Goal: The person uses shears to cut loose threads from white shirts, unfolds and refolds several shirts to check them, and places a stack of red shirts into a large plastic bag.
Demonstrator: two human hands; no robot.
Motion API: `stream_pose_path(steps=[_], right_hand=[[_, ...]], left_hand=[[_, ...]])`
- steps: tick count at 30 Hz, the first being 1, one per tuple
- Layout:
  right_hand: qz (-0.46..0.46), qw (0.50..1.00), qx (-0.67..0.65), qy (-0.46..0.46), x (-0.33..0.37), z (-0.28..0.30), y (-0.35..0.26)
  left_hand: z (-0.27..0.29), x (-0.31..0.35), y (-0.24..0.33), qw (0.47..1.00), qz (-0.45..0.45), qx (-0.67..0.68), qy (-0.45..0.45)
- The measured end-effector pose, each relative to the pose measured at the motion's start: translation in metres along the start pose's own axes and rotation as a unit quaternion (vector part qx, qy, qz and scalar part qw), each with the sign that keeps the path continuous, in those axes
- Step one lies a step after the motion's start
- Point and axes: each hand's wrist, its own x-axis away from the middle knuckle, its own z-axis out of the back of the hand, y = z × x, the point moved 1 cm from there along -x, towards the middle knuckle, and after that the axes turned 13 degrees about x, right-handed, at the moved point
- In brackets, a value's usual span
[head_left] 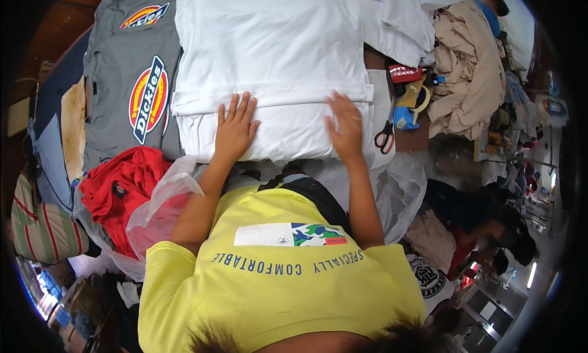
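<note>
A white T-shirt (269,40) lies spread in front of me on a stack of white cloth, its hem band running crosswise near my side. My left hand (235,129) rests flat on the white fabric at the hem, fingers stretched out. To the right, my right hand (346,127) is over the same hem, fingers apart and slightly blurred; whether it touches the cloth I cannot tell. Neither hand holds anything. Grey T-shirts (110,95) with a red, yellow and blue print lie left of the white one.
Scissors (384,137), a tape roll (422,98) and a red can (404,73) lie right of the shirt. Beige cloth (465,71) is heaped beyond them. Red garments (122,181) and clear plastic (177,193) are at the near left. Another person (490,224) bends at the right.
</note>
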Motion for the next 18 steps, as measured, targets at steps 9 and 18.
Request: stream_pose_path(steps=[9,18], right_hand=[[0.036,0.993,0.104,-0.049,0.018,-0.059,0.018],[0.053,0.993,0.102,-0.027,0.018,-0.059,0.020]], left_hand=[[0.014,0.024,-0.013,0.992,0.091,-0.032,0.077],[0.015,0.035,-0.017,0.968,0.197,-0.059,0.143]])
